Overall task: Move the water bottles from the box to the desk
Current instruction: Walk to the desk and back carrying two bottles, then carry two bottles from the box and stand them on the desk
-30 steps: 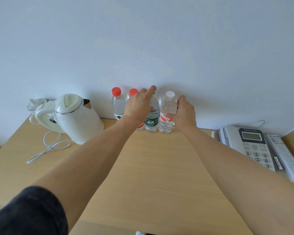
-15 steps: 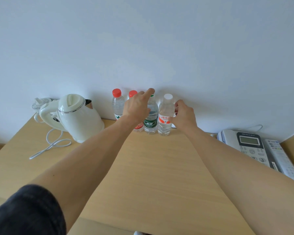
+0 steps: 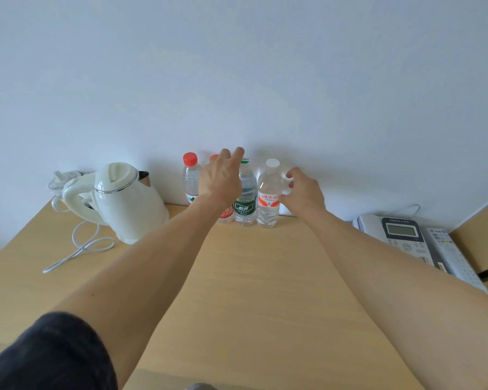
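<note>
The pale wooden desk [image 3: 251, 277] fills the lower view, its far edge against a plain white wall [image 3: 265, 80]. Largest on it is the cream plastic electric kettle [image 3: 124, 201], which serves as landmark here; its white cord [image 3: 79, 246] loops on the wood in front of it on the near side.

Far from the kettle, at the opposite end of the desk, sit a grey-white desk telephone [image 3: 397, 235] and a white remote control [image 3: 451, 257] just beside it.

Close beside the kettle, toward the telephone, four clear plastic water bottles stand upright in a row against the wall: the red-capped bottle [image 3: 190, 178] nearest the kettle, then a second red-capped bottle [image 3: 226, 215] mostly hidden behind the wrist, then the green-labelled bottle [image 3: 246, 192], then the white-capped, orange-labelled bottle [image 3: 268, 192] farthest from the kettle. No box is in view.

The left hand [image 3: 221, 178] hovers in front of the two middle bottles, fingers extended and grasping nothing.

A second ago the right hand [image 3: 303, 192] was wrapped on the white-capped bottle; now it has slipped off to the bottle's far side, fingers loosely curled and released, at most brushing it. The bottle stands on its own, shifted a little closer to its green-labelled neighbour. I judge this bottle delivered; both hands are likely to withdraw for any bottles remaining in the box.
</note>
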`<state>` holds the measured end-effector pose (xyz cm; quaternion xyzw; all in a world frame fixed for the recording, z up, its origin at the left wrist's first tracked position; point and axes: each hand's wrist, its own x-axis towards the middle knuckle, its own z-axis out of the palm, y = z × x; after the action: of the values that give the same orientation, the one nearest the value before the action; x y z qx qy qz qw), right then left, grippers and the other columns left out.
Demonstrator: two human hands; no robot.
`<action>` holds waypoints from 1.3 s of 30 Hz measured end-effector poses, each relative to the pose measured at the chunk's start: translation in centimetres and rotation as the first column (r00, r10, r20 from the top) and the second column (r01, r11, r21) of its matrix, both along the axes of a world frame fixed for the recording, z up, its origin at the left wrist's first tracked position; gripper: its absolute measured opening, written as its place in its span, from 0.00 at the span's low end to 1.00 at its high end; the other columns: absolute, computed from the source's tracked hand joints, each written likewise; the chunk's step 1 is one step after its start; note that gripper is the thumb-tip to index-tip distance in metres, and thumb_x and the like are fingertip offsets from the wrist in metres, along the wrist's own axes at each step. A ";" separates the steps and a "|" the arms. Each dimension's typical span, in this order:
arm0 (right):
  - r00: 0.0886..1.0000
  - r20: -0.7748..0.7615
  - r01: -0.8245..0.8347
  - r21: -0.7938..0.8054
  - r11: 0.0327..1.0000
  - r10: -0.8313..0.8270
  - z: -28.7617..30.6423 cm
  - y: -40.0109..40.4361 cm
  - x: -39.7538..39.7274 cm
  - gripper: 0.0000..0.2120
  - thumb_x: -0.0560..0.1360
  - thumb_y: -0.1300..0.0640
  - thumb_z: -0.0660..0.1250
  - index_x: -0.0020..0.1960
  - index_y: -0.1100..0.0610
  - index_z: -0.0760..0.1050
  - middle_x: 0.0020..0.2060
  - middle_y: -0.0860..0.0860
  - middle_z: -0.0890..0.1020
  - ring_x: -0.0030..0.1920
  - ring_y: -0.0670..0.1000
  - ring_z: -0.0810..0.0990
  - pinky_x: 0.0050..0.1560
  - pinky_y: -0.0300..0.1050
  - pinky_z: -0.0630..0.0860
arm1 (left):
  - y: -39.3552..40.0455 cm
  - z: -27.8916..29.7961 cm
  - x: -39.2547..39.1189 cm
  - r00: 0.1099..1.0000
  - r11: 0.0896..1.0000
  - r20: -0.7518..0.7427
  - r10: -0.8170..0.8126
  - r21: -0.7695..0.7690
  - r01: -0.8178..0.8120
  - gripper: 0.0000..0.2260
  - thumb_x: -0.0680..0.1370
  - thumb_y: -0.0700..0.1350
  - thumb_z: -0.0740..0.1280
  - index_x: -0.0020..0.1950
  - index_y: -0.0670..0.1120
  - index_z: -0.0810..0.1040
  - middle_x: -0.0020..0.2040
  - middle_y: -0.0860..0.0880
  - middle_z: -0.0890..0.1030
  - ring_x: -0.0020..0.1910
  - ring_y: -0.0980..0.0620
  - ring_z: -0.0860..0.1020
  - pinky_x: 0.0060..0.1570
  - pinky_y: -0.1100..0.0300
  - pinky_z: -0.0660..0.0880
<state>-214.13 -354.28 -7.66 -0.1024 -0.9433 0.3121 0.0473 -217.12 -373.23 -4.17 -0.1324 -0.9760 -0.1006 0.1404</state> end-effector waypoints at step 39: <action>0.551 0.244 0.746 0.285 0.602 -0.798 0.5 16.5 46.8 0.33 0.74 0.42 0.68 0.76 0.45 0.63 0.67 0.55 0.72 0.67 0.59 0.72 0.61 0.53 0.72 | 30.9 -1.6 35.0 0.482 0.426 0.242 -0.842 -0.248 0.870 0.24 0.81 0.59 0.60 0.74 0.52 0.68 0.73 0.47 0.71 0.75 0.43 0.63 0.73 0.45 0.59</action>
<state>-167.34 -337.79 -7.15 -0.5565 -0.8141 0.1650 0.0202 -182.10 -342.38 -5.79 -0.6269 -0.7791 0.0061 0.0052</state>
